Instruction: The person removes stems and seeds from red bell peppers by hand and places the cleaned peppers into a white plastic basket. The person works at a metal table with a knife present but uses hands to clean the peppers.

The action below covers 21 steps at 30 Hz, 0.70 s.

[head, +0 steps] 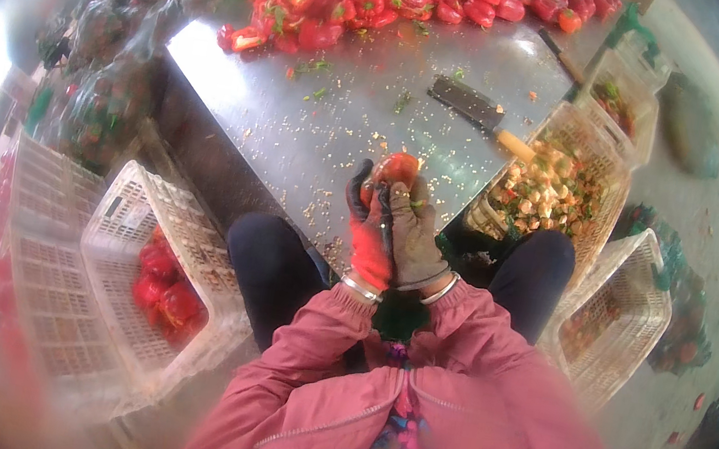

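Observation:
A red bell pepper (396,168) is held between my two gloved hands at the near part of the metal table (336,144). My left hand (372,244), in a red glove with black fingers, cups its left side. Pressed against it from the right is my right hand (417,236), in a grey-brown glove. The fingers hide the pepper's lower part. Pale seeds and green scraps are scattered over the tabletop. A cleaver (467,103) lies beyond my right hand, its wooden handle (516,145) towards the table's right edge.
Whole and cut red peppers (365,2) are heaped at the far side. Right of the table, a plastic crate (604,212) holds pepper cores (546,190). Another crate (649,316) stands nearer. At left, a white crate (112,243) contains red peppers (168,293). Filled net bags (98,109) stand behind it.

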Tool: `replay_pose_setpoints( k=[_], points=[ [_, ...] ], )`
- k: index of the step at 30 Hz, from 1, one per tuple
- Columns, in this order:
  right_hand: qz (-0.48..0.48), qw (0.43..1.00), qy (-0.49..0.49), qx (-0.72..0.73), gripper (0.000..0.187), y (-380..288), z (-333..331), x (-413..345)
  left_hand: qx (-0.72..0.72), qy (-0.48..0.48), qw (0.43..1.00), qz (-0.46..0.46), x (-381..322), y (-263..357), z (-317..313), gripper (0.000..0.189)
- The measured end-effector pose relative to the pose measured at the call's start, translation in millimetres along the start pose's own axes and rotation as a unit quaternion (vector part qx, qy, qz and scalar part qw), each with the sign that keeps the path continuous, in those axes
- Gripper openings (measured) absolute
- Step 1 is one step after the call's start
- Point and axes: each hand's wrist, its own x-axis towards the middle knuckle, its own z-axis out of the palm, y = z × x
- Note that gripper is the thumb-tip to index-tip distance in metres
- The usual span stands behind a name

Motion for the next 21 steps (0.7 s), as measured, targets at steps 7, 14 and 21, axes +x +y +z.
replay_pose_setpoints(
  k=[7,14,21],
  points=[
    [0.368,0.92,-0.066,0.115,0.022,-20.9,-23.9,18.9,-0.014,-0.126,0.991,-0.048,20.8,6.5,-37.3,0.057],
    [0.174,0.961,-0.113,-0.181,0.013,-33.2,-44.9,5.2,-0.065,-0.18,0.969,-0.156,10.8,16.4,-31.6,0.058],
    [0.174,0.984,0.001,0.038,0.028,-86.2,-93.8,-0.8,-0.221,-0.137,0.903,-0.342,12.1,3.6,-32.0,0.067]
  ],
)
